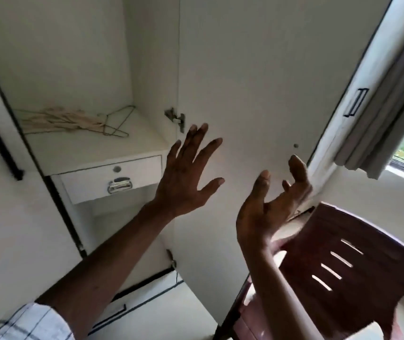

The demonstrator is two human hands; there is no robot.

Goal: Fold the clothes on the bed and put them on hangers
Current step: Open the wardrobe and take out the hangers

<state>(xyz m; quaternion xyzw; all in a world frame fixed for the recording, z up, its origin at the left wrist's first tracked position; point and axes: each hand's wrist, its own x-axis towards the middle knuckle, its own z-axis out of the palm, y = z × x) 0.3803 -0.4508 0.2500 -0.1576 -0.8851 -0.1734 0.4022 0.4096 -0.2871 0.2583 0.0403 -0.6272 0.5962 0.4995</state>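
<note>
Both hands empty at centre frame before an open wardrobe: left hand (186,175) with fingers spread, right hand (273,204) loosely cupped, palm up. The hangers (73,121) lie heaped on the shelf (112,146) at upper left, presumably awaiting retrieval. No clothes or bed visible.

wardrobe door (245,69): smooth matt white laminate | drawer handle (119,187): shiny chromed metal | hangers (73,121): thin wire, some pale wood | chair (358,253): glossy brown plastic | sleeve (31,322): checked cloth | hinge (175,115): dull metal
</note>
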